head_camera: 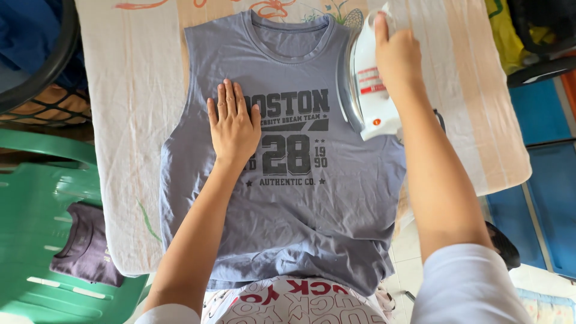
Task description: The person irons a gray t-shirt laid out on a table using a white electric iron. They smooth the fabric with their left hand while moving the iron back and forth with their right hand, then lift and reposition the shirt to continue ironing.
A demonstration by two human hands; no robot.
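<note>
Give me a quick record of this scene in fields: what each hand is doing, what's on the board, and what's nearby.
Left hand: flat, palm down on the grey sleeveless shirt, fingers together
Right hand: gripping the white iron
Iron: resting on the shirt's shoulder area, on the right side of the picture
Shirt: spread front up, dark print showing, neck towards the far end
Surface: ironing board cover, pale with faded stripes
Nearby: green plastic chair with a folded dark garment on its seat
</note>
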